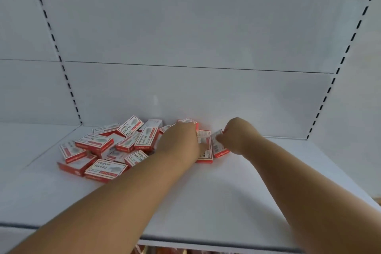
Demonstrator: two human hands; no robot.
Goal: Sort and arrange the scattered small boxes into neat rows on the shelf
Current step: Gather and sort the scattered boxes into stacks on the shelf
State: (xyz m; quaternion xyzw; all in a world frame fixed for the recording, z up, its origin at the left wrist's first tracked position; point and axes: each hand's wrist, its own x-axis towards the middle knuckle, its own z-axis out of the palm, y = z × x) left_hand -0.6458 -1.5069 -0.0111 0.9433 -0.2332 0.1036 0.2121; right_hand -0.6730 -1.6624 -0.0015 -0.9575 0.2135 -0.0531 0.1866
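Several small red-and-white boxes lie in a loose pile (107,146) on the white shelf (206,202), left of centre near the back wall. My left hand (181,140) rests palm down on a flat box (205,150) at the pile's right edge, a finger pressing its top. My right hand (237,136) is closed on a tilted box (218,143) just right of that one, holding it by its upper end. Another box (190,122) peeks out behind my left hand.
White back panel (195,88) stands right behind the boxes. Slotted uprights run up at the left (68,82) and right (329,84). The shelf's front edge (185,242) is near me, with reddish goods showing below it.
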